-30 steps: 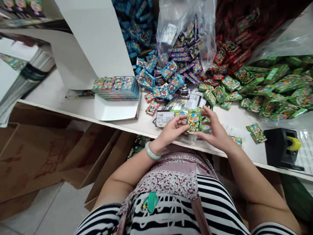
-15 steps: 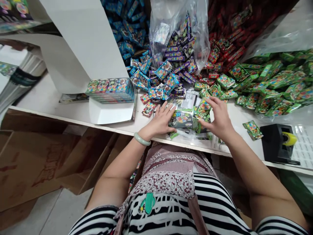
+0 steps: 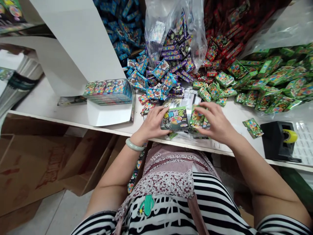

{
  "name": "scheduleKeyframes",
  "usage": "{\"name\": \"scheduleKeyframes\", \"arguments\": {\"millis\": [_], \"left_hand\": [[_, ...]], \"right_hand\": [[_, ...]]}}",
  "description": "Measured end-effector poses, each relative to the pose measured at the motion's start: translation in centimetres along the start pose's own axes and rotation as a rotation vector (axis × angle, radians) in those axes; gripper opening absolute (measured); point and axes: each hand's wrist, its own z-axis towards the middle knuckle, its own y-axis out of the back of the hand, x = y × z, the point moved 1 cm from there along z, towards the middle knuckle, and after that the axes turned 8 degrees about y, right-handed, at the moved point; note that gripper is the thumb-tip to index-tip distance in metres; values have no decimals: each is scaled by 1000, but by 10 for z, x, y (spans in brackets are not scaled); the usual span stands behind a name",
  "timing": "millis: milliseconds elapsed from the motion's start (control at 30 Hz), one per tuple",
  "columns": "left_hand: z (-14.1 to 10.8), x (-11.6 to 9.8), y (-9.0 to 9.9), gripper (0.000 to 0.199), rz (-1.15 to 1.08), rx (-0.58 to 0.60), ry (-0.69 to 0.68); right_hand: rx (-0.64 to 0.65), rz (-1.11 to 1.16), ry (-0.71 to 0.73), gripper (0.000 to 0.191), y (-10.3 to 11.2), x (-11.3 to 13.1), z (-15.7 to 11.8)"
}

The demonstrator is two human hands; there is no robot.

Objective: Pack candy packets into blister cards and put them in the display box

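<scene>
A dark flat box with colourful print (image 3: 174, 118) is near the table's front edge, its left end between the thumb and fingers of my left hand (image 3: 154, 124). To its right, my right hand (image 3: 213, 122) has thumb and fingers around a small green packet (image 3: 197, 118). Under and behind them lie clear plastic wrappers with a white label (image 3: 189, 99). Loose blue packets (image 3: 161, 69) and purple packets (image 3: 182, 67) are piled just beyond my hands.
An open white carton holds rows of small boxes (image 3: 109, 89) at the left. Red packets (image 3: 228, 42) and green packets (image 3: 271, 78) are heaped back right. A black tape dispenser (image 3: 277, 140) stands on the right; cardboard boxes (image 3: 31, 166) are below the table (image 3: 107, 131).
My left hand has closed on the end of the dark box, which looks raised and shifted slightly left. My right hand has closed in on the green packet.
</scene>
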Motion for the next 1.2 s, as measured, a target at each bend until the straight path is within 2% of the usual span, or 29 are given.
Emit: {"name": "scheduleKeyframes", "arguments": {"millis": [100, 300, 433, 533, 633, 733, 833, 900, 967, 1033, 1067, 1133, 1200], "left_hand": [[-2, -3, 3, 104, -22, 7, -32], [-8, -6, 5, 103, 6, -2, -27], [-11, -7, 3, 103, -34, 62, -27], [-13, -9, 1, 102, -66, 88, -6], [-14, -9, 1, 100, -59, 65, 25], [-14, -9, 0, 99, -49, 11, 63], [-12, -11, -3, 99, -71, 9, 58], [-11, -10, -3, 99, -75, 12, 64], [-11, -6, -2, 100, -62, -14, 88], [-12, -1, 2, 100, -40, -49, 108], [-13, 1, 4, 101, -30, -63, 109], [-14, 2, 7, 102, -16, -84, 97], [-14, 1, 9, 103, -6, -100, 81]], "right_hand": [[-50, -65, -49, 71, 7, -2, 2], [134, -45, 15, 66, -5, 6, 3], [216, 77, 52, 69, -10, 8, 0], [185, 202, 23, 80, -13, 3, 0], [90, 288, -26, 90, -20, -1, 2], [-13, 258, -69, 75, -33, 9, 2], [6, 242, -91, 53, -46, 24, 3], [-3, 283, -113, 48, -48, 19, 6], [-91, 315, -186, 45, -43, -8, 14], [-201, 258, -314, 41, -32, -56, 27], [-235, 147, -383, 38, -25, -83, 35], [-204, -118, -490, 42, -14, -138, 52], [-112, -286, -530, 54, -7, -180, 69]]}}
